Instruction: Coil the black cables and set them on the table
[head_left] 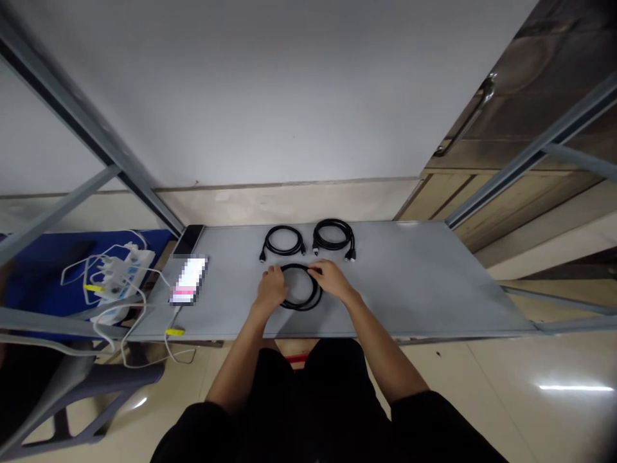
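A black cable (301, 307) lies in a loop on the grey shelf near its front edge. My left hand (272, 288) grips the left side of this loop, its fingers closed. At the loop's upper right, my right hand (330, 278) pinches the cable between thumb and fingers. Behind my hands rest two more coiled black cables: a smaller coil (283, 252) on the left, with its plug ends pointing towards me, and a thicker coil (332, 246) on the right, its connectors at the lower side. Neither hand touches these two coils.
A phone with a lit screen (189, 280) lies on the shelf (414, 283) at the left, a dark device (189, 239) behind it. Further left, a white power strip (123, 283) with tangled white cables sits on a blue surface. Metal posts frame both sides; a wall stands behind.
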Demonstrator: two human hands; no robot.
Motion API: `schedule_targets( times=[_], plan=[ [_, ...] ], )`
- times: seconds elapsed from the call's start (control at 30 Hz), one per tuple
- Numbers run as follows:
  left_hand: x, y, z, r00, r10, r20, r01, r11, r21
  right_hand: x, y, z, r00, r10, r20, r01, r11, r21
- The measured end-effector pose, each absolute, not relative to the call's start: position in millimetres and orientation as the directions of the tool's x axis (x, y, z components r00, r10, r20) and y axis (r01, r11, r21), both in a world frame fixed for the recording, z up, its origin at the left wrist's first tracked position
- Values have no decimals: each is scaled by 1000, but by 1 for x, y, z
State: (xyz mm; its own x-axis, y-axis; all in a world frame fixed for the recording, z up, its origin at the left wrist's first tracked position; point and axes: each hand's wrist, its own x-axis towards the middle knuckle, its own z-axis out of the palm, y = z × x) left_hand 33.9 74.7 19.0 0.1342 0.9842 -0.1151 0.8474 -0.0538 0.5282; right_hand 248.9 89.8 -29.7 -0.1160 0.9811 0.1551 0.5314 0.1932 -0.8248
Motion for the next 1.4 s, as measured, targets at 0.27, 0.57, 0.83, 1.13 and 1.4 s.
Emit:
schedule_targets(
  times=[0.27,0.57,0.83,1.13,1.4],
  plan=[
    [24,76,31,313,948,60,488,-215,846,248,77,-11,-15,996,-91,-115,-92,-989],
    [40,74,53,347,932,105,382,-243,892,240,74,13,-71,988,-139,-181,-150,-972],
    [15,81,74,571,813,-110,159,21,987,243,67,27,-186,975,-121,-211,-160,-964],
    [-15,72,94,689,708,-156,169,53,984,261,64,41,-252,957,-145,-283,-217,-934],
    [12,71,74,418,906,-71,194,-13,981,242,69,33,-181,978,-104,-14,-109,-994]
  ],
)
